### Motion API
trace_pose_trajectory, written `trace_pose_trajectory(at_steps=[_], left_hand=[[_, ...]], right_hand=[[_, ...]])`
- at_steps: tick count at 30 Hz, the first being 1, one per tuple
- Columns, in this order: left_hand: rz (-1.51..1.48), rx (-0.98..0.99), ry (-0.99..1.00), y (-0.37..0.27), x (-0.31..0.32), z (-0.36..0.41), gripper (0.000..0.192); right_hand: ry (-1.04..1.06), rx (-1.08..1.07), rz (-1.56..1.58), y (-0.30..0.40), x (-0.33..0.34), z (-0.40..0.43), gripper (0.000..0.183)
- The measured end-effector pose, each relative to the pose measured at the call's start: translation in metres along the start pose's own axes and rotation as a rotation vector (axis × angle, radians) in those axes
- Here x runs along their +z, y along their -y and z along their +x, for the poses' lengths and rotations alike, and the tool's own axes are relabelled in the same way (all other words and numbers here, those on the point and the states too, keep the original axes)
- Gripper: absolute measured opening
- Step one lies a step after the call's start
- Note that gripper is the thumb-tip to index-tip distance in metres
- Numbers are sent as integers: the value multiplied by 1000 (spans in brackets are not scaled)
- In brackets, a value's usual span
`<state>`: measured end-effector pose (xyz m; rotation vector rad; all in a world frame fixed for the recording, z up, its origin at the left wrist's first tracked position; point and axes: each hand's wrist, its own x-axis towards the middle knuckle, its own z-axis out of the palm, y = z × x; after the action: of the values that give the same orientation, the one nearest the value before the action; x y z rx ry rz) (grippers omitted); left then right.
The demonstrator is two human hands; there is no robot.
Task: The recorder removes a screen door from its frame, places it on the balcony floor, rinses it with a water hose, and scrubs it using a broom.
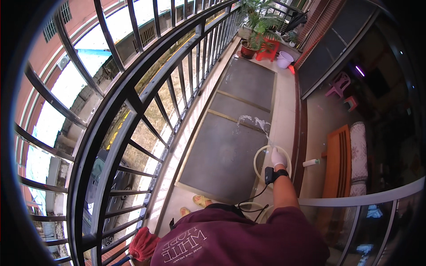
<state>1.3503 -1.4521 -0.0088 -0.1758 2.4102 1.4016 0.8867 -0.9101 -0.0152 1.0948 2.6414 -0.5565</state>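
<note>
My right hand (278,157), in a pale glove and with a black device strapped at the wrist, grips a pale yellow hose (257,163) that loops around it. Water (261,123) sprays from the hose's end over a large framed mesh screen panel (219,156) lying flat on the balcony floor. My left hand is out of view. At the lower left, beside my shirt, a red cloth-like head (143,244) sits on a blue handle near the railing.
Black metal railing (116,133) curves along the left. At the far end stand a potted palm (248,50), a red plastic stool (269,50) and a lilac bucket (285,60). A sliding door frame (339,55) and a wooden bench (337,159) are at the right. Yellow sandals (201,200) show below.
</note>
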Motion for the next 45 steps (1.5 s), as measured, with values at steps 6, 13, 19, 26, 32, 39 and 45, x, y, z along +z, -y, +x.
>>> trace_pose_trajectory(at_steps=[6, 13, 19, 26, 32, 39, 45], left_hand=[[-17, -30, 2, 2, 0, 2, 30], [-37, -50, 1, 6, 2, 3, 30], [-52, -77, 0, 7, 2, -1, 30], [-64, -93, -13, 9, 6, -7, 30], [-81, -209, -131, 24, 16, -33, 29], [-194, -872, -509, 50, 34, -120, 29], [-184, -1036, -533, 55, 44, -154, 29]], right_hand=[[10, 27, 60, -11, 24, 25, 64], [86, -1, 169, -18, 38, 22, 66], [206, -121, 5, -19, 60, 5, 86], [233, -152, 142, -34, 90, 17, 82], [421, -284, -159, -22, 74, -5, 79], [683, -343, -501, -29, 78, -31, 76], [893, -260, -732, -40, 69, -40, 70]])
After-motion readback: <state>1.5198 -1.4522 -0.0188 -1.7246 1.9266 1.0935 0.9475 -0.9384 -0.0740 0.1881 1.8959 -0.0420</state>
